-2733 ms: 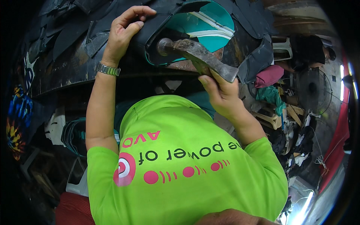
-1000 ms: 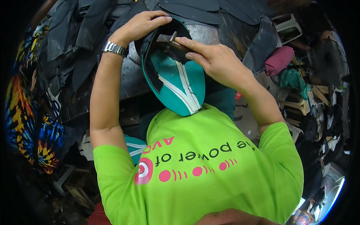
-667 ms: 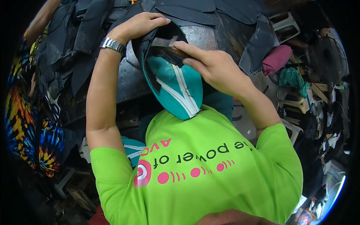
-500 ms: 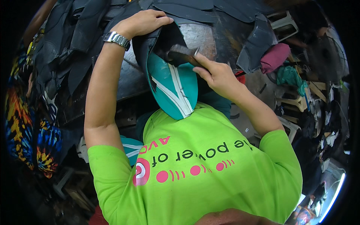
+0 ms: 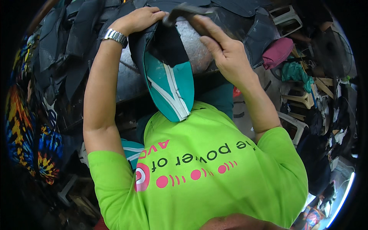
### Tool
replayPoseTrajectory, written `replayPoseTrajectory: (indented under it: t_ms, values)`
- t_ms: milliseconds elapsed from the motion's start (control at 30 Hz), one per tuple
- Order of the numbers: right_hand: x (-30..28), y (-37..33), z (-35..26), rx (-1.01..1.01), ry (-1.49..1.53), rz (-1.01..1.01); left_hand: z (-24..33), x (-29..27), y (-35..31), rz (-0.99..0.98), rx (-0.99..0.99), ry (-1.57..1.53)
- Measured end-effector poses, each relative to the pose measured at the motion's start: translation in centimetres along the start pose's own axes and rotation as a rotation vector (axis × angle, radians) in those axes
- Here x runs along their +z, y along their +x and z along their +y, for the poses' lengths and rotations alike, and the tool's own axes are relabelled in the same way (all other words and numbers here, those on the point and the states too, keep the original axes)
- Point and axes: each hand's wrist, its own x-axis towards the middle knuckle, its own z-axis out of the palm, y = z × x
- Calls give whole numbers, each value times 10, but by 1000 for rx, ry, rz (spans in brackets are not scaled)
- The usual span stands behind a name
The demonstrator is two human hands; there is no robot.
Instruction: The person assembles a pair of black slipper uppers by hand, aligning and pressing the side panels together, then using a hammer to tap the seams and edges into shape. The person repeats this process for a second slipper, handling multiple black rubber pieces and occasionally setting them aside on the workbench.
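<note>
Our black-and-teal piece (image 5: 165,63) lies over the near edge of the table (image 5: 130,78), our left hand (image 5: 138,20) bending its fingers onto the far black end; whether they pinch, we cannot tell. Above the table, our right hand (image 5: 229,50) grips the blurred hammer (image 5: 186,10), fingers wrapped round it; we should strike lightly and squarely, clear of the left fingertips.

Two hands (image 5: 140,19), one hammer (image 5: 188,10) and one wristwatch (image 5: 116,36) in the upper half; two teal pieces (image 5: 161,78), centre and left; one fan (image 5: 332,51), right (overlapping black pieces (image 5: 78,34): uncountable).
</note>
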Motion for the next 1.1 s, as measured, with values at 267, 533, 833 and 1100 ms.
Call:
replayPoseTrajectory:
  t_ms: [267, 533, 833, 1100]
  values:
    - [-13, 15, 48, 119, -437, -67, -6, -11, -11, -54, -29, -204]
    - [15, 0, -41, -133, 113, -254, -2, -20, -44, 34, -225, -343]
    - [-8, 21, -31, 406, 1390, -263, 18, -36, -85, 521, -55, -1051]
    - [38, 0, 22, 869, 1797, -199, 61, 74, -124, 336, -222, -1932]
